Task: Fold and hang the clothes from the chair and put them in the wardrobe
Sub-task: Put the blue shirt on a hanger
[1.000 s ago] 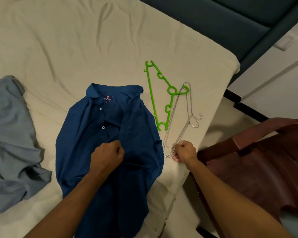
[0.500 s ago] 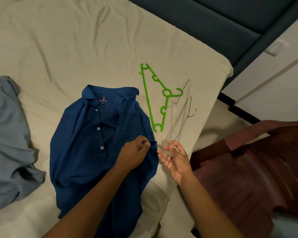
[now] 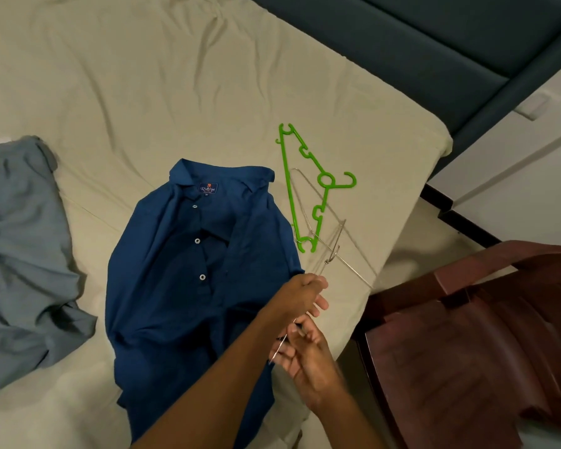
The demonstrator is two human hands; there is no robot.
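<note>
Head view, bed and chair. The navy blue shirt [image 3: 195,280] lay front-up on the beige bedsheet [image 3: 127,76], collar at the far end, placket partly unbuttoned; its position on the sheet matched the earlier frames. The wire hanger [image 3: 332,254] had been raised off the sheet since a second ago, when it lay flat just right of the green plastic hanger [image 3: 308,189]; it now crossed over the near end of the green one, which had not moved, its hook pointing far and right. The left hand [image 3: 300,294], which a second ago gripped the shirt front, had left the shirt and moved right; its curled fingers closed on the wire of the hanger at the shirt's right edge. The right hand [image 3: 305,354], palm up and fingers bent, pinched the near end of the same wire just below the left hand; half a second ago it was spread open beneath the hanger. A crumpled grey-blue garment [image 3: 23,254] lay at the left of the bed; a dark brown plastic chair [image 3: 483,335] stood at the near right, beside the bed; a teal headboard [image 3: 418,47] lay beyond.
</note>
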